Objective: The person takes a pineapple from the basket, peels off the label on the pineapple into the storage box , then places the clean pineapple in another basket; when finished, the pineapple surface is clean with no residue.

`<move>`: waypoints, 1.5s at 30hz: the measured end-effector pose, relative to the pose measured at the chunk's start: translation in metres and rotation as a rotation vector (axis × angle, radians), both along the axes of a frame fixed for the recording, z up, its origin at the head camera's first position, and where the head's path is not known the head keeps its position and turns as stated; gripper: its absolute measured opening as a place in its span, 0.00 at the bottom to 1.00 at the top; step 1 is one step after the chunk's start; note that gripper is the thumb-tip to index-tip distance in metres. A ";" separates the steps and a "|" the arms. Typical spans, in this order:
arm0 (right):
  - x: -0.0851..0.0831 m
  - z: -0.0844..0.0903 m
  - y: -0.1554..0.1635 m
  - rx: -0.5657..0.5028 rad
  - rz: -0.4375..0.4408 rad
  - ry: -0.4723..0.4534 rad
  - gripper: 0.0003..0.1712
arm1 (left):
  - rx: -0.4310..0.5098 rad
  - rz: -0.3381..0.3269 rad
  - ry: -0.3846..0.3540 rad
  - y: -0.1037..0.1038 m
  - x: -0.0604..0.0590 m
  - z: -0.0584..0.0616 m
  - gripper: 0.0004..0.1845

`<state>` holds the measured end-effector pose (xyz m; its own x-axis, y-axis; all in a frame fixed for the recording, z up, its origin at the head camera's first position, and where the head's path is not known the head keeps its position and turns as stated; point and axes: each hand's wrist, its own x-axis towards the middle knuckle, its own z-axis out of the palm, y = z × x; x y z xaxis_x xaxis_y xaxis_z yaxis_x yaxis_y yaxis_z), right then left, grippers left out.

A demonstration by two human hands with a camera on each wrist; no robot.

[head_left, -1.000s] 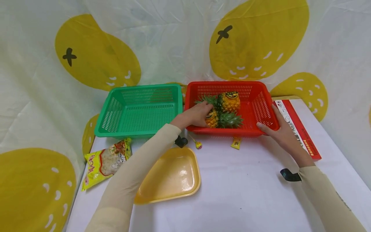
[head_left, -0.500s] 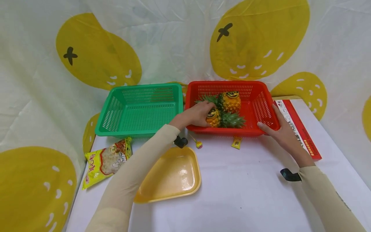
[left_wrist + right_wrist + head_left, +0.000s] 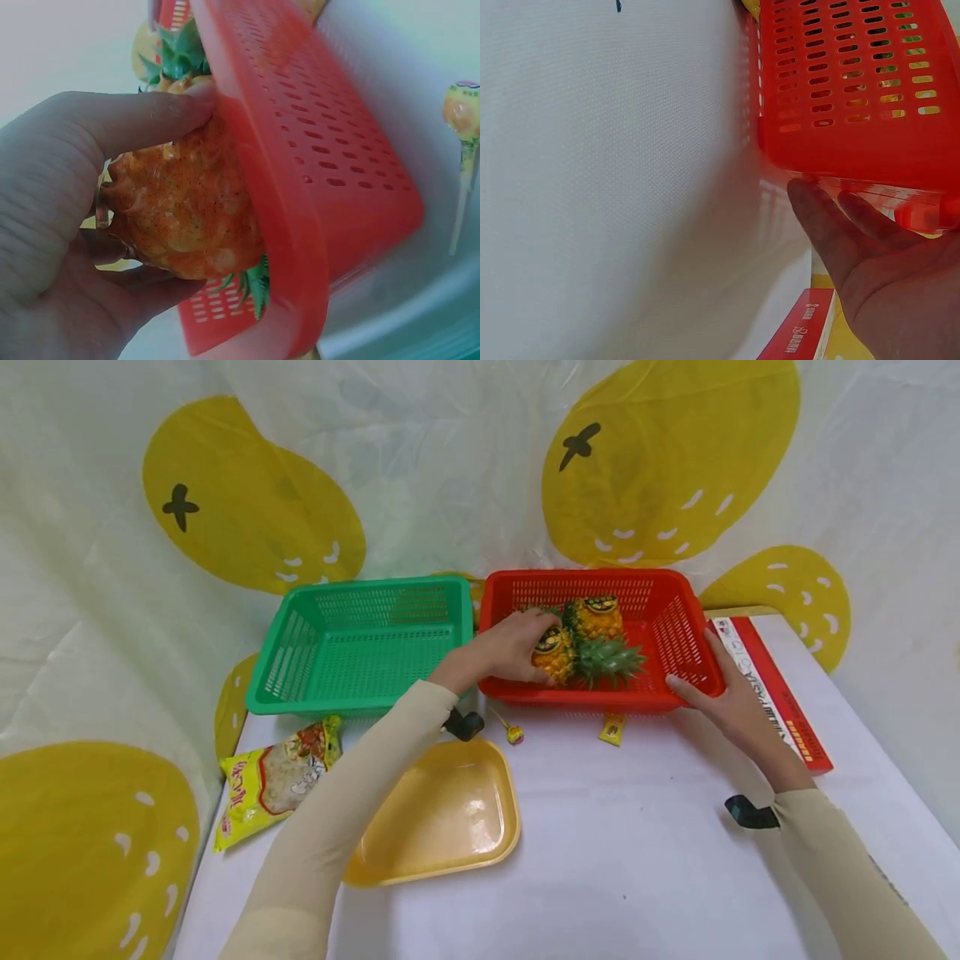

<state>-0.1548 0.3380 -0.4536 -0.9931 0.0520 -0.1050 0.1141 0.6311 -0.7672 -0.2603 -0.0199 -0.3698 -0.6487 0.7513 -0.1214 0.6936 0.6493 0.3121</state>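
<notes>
- Nearest, a glossy, shallow yellow tray (image 3: 442,810) with rounded corners on the white worktop (image 3: 600,843)
- Beyond it, a crinkly yellow plastic packet (image 3: 292,768) to the left, a lollipop (image 3: 513,734) and a small yellow sachet (image 3: 612,729) in front of the baskets, a flat red-and-white box (image 3: 783,693) to the right
- Right hand (image 3: 716,689) at the near right corner of the slotted plastic red basket (image 3: 615,699), thumb spread away from the fingers
- Left hand (image 3: 513,647) over that basket's near left part, thumb and fingers pinching the body of the front pineapple (image 3: 555,664)
- This pineapple's long axis runs left to right, spiky green crown pointing right, away from the palm; its orange body is bumpy and shiny; whether it touches the basket floor I cannot tell
- Just behind, the rear pineapple (image 3: 597,620), its body right of its crown, which the left hand partly hides
- To the left, a slotted green basket (image 3: 352,707)
- Farthest, a white cloth (image 3: 450,460) printed with yellow shapes
</notes>
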 end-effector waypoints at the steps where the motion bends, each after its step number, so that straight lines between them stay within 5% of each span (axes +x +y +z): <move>1: 0.000 0.000 0.000 0.000 0.000 0.001 0.59 | 0.006 0.008 0.001 -0.001 0.001 0.001 0.48; 15: 0.002 -0.005 0.001 0.000 -0.007 0.027 0.60 | 0.154 0.062 0.060 -0.031 0.010 0.019 0.48; 45: 0.003 -0.003 0.001 0.001 0.002 0.012 0.59 | 0.260 -0.003 0.123 -0.050 0.046 0.043 0.46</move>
